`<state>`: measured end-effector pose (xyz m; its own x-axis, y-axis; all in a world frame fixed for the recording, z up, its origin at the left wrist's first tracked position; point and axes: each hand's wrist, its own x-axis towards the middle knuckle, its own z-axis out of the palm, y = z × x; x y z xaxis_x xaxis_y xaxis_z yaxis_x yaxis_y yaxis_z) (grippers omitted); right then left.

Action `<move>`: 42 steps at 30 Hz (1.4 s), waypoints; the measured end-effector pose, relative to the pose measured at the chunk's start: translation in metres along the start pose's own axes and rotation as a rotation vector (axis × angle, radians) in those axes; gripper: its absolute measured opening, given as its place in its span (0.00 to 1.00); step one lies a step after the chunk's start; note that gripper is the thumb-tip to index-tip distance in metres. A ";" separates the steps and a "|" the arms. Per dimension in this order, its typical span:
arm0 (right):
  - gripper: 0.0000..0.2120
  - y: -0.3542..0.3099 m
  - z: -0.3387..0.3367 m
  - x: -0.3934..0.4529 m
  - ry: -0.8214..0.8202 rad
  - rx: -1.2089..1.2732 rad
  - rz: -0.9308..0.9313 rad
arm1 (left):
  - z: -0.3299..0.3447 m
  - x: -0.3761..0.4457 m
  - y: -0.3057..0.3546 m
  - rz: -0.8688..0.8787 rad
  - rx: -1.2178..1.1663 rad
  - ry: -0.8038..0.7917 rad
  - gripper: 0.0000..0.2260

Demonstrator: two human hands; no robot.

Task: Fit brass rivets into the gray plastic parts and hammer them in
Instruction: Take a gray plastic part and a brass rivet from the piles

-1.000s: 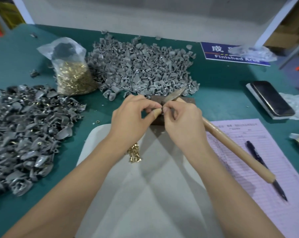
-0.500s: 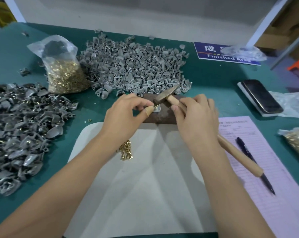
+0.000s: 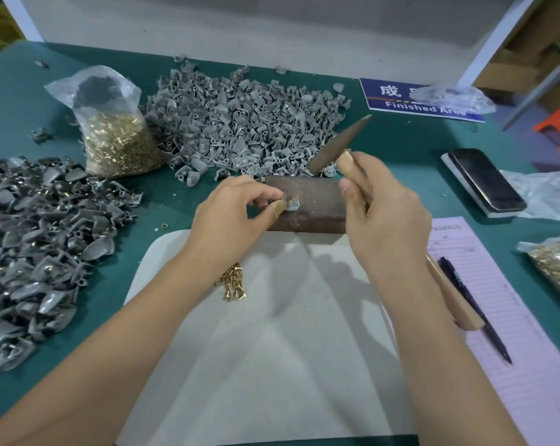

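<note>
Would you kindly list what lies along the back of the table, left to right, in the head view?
Bag of brass rivets → pile of gray plastic parts → blue Finished Area sign → phone.

Teal-green surface (image 3: 401, 149) bearing: heap of loose gray plastic parts (image 3: 240, 123), darker gray heap (image 3: 37, 246), clear bag of brass rivets (image 3: 117, 140), rusty brown metal block (image 3: 314, 207), white sheet (image 3: 272, 349), pink lined form (image 3: 504, 317), black phone (image 3: 484, 181).

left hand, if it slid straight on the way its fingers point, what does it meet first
Likely the rusty metal block: the left hand points right and pinches a gray part on it. Past that waits the right hand gripping the hammer; depth is unclear.
</note>
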<state>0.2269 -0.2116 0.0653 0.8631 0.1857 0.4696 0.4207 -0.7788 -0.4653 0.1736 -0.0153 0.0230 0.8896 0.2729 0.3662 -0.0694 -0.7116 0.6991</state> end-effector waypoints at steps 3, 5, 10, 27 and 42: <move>0.15 0.000 -0.001 0.000 -0.044 -0.009 -0.011 | 0.000 0.000 0.001 0.011 -0.004 -0.003 0.03; 0.16 -0.001 -0.001 -0.001 -0.071 -0.047 -0.046 | -0.001 0.001 0.000 0.019 -0.008 -0.011 0.03; 0.17 -0.009 -0.009 0.005 -0.089 -0.060 -0.079 | 0.000 0.003 -0.003 0.047 -0.041 -0.033 0.04; 0.13 -0.010 -0.001 -0.006 0.091 0.009 -0.125 | -0.003 0.009 -0.008 0.054 0.028 -0.043 0.05; 0.15 -0.010 -0.006 -0.011 0.026 -0.151 -0.083 | -0.004 0.010 -0.007 0.025 0.061 -0.042 0.02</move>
<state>0.2115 -0.2093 0.0693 0.8189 0.2390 0.5219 0.4419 -0.8428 -0.3073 0.1809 -0.0049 0.0237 0.9064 0.2275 0.3560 -0.0656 -0.7566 0.6505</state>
